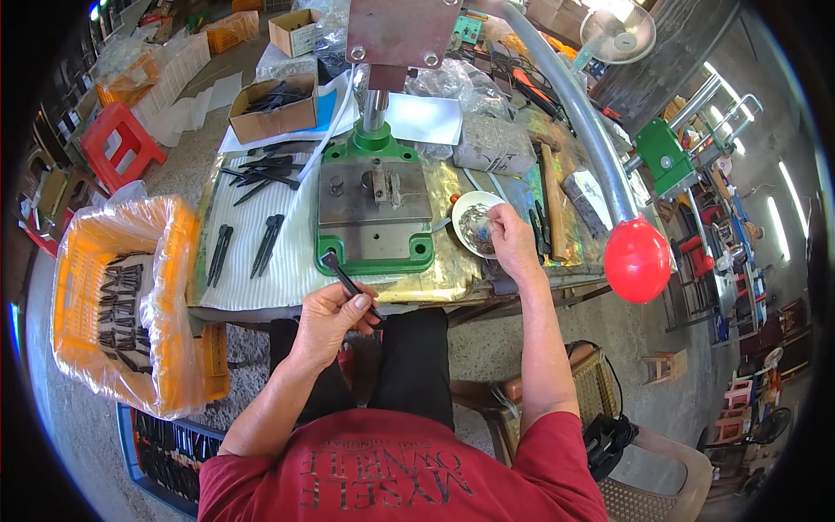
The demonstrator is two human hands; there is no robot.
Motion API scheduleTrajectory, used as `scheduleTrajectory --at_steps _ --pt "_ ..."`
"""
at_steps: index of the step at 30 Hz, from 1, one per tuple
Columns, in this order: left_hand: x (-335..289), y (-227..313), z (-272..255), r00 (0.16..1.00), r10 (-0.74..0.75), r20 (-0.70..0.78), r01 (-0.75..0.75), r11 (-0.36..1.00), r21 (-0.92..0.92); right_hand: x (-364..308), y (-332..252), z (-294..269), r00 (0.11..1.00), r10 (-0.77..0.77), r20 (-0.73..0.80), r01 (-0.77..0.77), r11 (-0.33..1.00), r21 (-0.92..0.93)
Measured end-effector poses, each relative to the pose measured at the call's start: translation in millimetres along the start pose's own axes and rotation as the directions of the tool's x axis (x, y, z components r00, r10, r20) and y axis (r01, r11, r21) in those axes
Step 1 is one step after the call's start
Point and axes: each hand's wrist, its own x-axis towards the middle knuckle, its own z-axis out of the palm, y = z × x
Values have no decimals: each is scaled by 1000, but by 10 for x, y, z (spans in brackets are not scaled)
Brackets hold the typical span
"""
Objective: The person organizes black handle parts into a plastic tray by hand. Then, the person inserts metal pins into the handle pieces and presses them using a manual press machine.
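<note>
My left hand (pixel 329 320) is closed around a slim black part (pixel 342 275), which tilts up toward the near edge of a green hand press (pixel 374 252). What the black part is I cannot tell. Over a white bowl (pixel 464 207) of small metal pieces, my right hand (pixel 513 242) has its fingertips pinched together inside the rim. Whatever lies between those fingers is hidden. On the press base sits a steel plate (pixel 339 213) with a small fixture (pixel 380 185), below the press ram (pixel 376 109).
A steel lever ending in a red ball (pixel 638 261) hangs at the right. Black parts (pixel 268 245) lie on white foam left of the press. A yellow crate (pixel 78 304) lined with plastic stands at the left; a cardboard box (pixel 274 122) is behind. A hammer (pixel 551 204) lies beyond the bowl.
</note>
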Motion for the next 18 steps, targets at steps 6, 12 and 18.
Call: scheduleTrajectory --at_steps 6,12,18 --pt "34 -18 53 1000 14 5 -15 1000 14 -26 24 -11 998 28 -55 -23 997 79" --pt "58 -6 76 1000 7 7 -7 1000 10 -60 77 18 995 95 11 -90 903 420" --pt "109 14 130 995 95 -26 -96 994 -50 -162 -339 -13 993 99 66 -115 655 746"
